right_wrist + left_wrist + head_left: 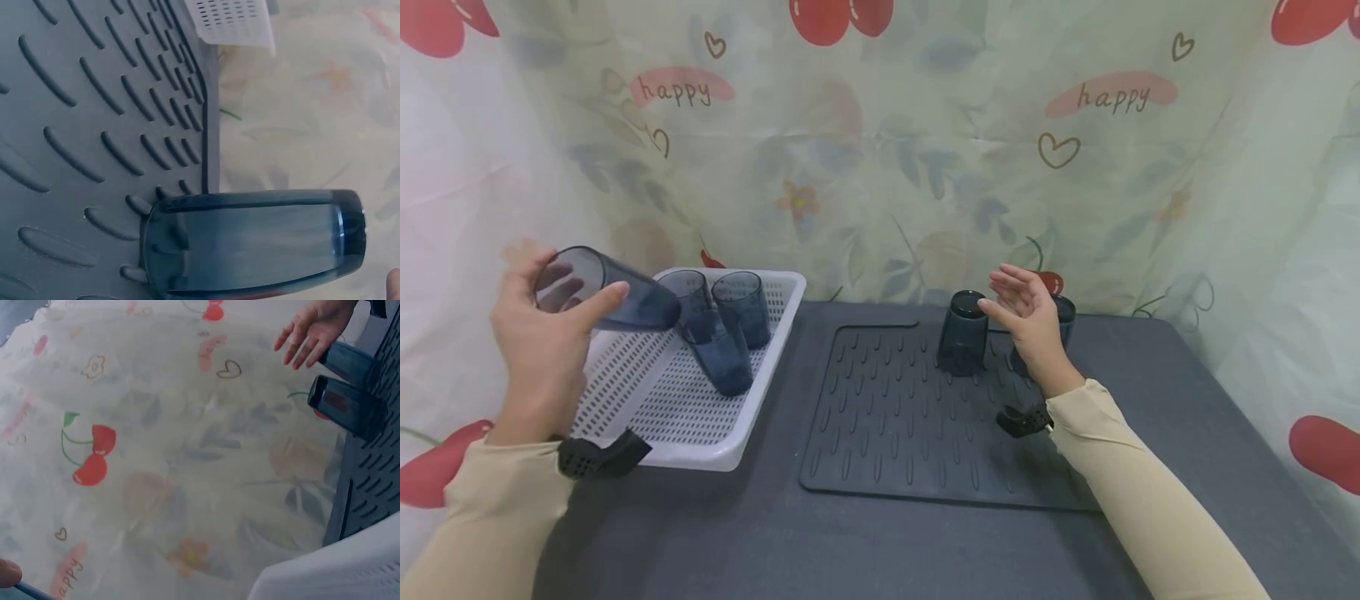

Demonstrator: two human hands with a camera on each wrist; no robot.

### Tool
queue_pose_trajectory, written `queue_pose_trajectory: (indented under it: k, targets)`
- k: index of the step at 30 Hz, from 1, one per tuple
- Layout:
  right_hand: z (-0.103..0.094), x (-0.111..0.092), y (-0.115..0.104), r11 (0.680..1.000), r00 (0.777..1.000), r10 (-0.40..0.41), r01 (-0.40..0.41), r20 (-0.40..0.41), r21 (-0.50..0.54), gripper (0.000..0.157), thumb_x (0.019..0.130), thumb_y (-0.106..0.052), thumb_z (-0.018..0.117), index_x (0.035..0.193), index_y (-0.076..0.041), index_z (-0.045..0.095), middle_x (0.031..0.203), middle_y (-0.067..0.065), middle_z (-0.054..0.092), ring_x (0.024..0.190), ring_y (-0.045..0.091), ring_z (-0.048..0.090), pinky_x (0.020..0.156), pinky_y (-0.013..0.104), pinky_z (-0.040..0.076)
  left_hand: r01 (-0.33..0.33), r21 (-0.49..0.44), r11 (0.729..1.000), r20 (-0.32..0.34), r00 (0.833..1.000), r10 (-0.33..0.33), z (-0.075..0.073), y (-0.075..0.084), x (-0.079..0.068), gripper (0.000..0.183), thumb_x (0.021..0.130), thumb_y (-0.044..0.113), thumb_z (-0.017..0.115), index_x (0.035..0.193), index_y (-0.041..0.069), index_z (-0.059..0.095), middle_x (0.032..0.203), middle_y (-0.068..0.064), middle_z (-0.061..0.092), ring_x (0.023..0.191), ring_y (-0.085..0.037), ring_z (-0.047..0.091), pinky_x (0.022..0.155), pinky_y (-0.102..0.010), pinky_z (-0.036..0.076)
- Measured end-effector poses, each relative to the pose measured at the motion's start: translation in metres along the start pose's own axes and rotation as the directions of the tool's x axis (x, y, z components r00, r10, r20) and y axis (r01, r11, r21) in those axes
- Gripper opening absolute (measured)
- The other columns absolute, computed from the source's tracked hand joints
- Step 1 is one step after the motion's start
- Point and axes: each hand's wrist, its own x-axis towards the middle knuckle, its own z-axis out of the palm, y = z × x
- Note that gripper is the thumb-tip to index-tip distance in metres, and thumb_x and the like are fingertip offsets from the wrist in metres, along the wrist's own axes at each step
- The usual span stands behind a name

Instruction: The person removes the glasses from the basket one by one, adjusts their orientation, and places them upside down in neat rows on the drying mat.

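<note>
My left hand point(538, 354) grips a blue-tinted glass point(640, 293), tilted nearly on its side above the white basket's left part. Three more such glasses are in the basket: two at the back point(747, 312) and one leaning glass point(721, 354) in front of them. On the dark ridged mat, my right hand point(1030, 321) hovers with relaxed, spread fingers, holding nothing. Its thumb is close to the top of an upside-down glass point(962, 333). A second upside-down glass point(1064, 312) is partly hidden behind that hand. The right wrist view shows the nearer upturned glass point(262, 244) up close.
The white perforated basket point(772, 375) stands on the dark table point(737, 533) at the left. Beside it lies the drying mat point(880, 433) with raised ridges. A patterned curtain point(880, 167) hangs behind and at both sides. Each wrist wears a black strap mount.
</note>
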Motion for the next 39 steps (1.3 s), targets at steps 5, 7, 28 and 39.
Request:
queue_pose_trajectory:
  k: [5, 7, 28, 39]
  targets:
    - [0.001, -0.002, -0.007, 0.999, 1.0, -0.027, 0.027, -0.001, 0.035, 0.056, 0.088, -0.005, 0.069, 0.138, -0.012, 0.046, 0.135, 0.01, 0.052, 0.132, 0.027, 0.046, 0.11, 0.029, 0.037, -0.079, -0.137, 0.987, -0.006, 0.997, 0.079, 0.007, 0.007, -0.009, 0.072, 0.07, -0.007, 0.081, 0.132, 0.016, 0.053, 0.128, -0.001, 0.05, 0.12, -0.018, 0.05, 0.083, -0.012, 0.051]
    - [0.001, -0.003, -0.009, 0.998, 0.999, -0.039, 0.039, 0.002, 0.044, 0.057, 0.088, -0.004, 0.069, 0.139, -0.01, 0.044, 0.135, 0.009, 0.052, 0.132, 0.028, 0.046, 0.11, 0.029, 0.037, -0.092, -0.194, 0.977, -0.008, 0.996, 0.092, 0.01, 0.01, -0.013, 0.071, 0.069, -0.009, 0.081, 0.131, 0.013, 0.053, 0.125, -0.003, 0.051, 0.117, -0.019, 0.052, 0.08, -0.013, 0.052]
    - [0.004, -0.009, -0.018, 0.993, 0.997, -0.067, 0.062, 0.04, 0.1, 0.053, 0.09, -0.003, 0.066, 0.138, -0.012, 0.044, 0.135, 0.006, 0.052, 0.131, 0.022, 0.047, 0.11, 0.028, 0.038, 0.004, -0.385, 0.923, 0.085, 0.996, 0.032, 0.05, 0.011, -0.047, 0.062, 0.078, -0.004, 0.077, 0.132, 0.01, 0.05, 0.126, -0.005, 0.052, 0.114, -0.018, 0.052, 0.082, -0.019, 0.052]
    - [0.009, -0.015, -0.01, 0.995, 0.996, -0.033, 0.025, 0.079, 0.1, 0.057, 0.09, -0.004, 0.066, 0.141, -0.01, 0.041, 0.135, 0.001, 0.052, 0.13, 0.016, 0.048, 0.109, 0.027, 0.039, 0.073, -0.264, 0.962, 0.2, 0.98, -0.019, 0.073, 0.0, -0.074, 0.062, 0.085, 0.004, 0.072, 0.139, 0.016, 0.045, 0.133, -0.003, 0.047, 0.119, -0.018, 0.05, 0.105, -0.044, 0.035]
